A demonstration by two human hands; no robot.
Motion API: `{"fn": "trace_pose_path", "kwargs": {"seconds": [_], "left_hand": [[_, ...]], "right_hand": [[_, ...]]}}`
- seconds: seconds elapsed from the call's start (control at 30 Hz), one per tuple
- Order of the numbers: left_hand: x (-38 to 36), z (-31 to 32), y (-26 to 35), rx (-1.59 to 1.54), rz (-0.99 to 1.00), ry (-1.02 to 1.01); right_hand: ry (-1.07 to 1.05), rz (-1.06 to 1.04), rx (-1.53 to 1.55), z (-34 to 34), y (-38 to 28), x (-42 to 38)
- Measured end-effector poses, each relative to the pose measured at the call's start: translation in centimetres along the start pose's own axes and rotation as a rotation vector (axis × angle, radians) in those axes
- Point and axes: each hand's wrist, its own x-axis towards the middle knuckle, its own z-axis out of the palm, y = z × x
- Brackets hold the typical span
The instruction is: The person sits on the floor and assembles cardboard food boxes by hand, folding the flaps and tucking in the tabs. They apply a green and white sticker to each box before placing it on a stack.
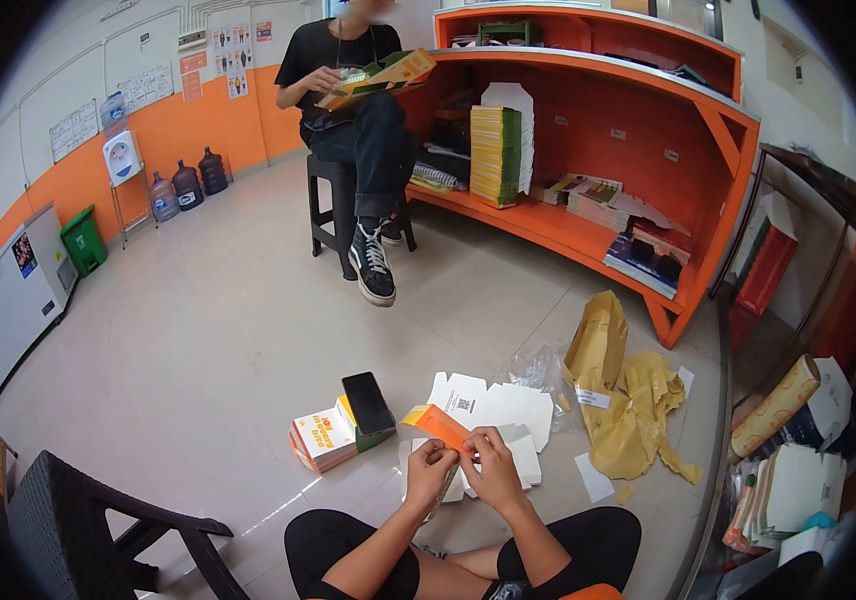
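I sit on the floor with both hands raised over my lap. My left hand (430, 470) and my right hand (493, 468) together grip a flat orange and white carton blank (435, 425), folding it between the fingers. More unfolded white carton blanks (493, 405) lie on the floor just beyond my hands. A stack of flat printed cartons (323, 438) sits to the left, with a black phone (368, 402) lying on top of it.
Crumpled brown wrapping paper (623, 395) and clear plastic lie to the right. A person in black sits on a stool (333, 205) ahead, holding a carton. An orange shelf counter (638, 140) holds stacked cartons. A dark plastic chair (78, 530) stands at my left.
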Motion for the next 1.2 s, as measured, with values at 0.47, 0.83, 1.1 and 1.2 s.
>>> {"fn": "trace_pose_path", "kwargs": {"seconds": [0.47,0.83,1.1,1.2], "left_hand": [[0.2,-0.3,0.3,0.029,-0.026,-0.01],[0.3,-0.5,0.1,0.004,-0.024,-0.075],[-0.1,0.3,1.4,-0.053,-0.018,-0.197],[-0.2,0.3,1.5,-0.05,-0.018,-0.197]], "right_hand": [[0.003,-0.002,0.046,0.1,-0.2,-0.1],[0.022,0.055,0.021,0.0,0.0,0.0],[0.083,0.039,0.048,-0.6,1.4,0.4],[0.039,0.059,0.109,-1.5,0.6,0.7]]}}
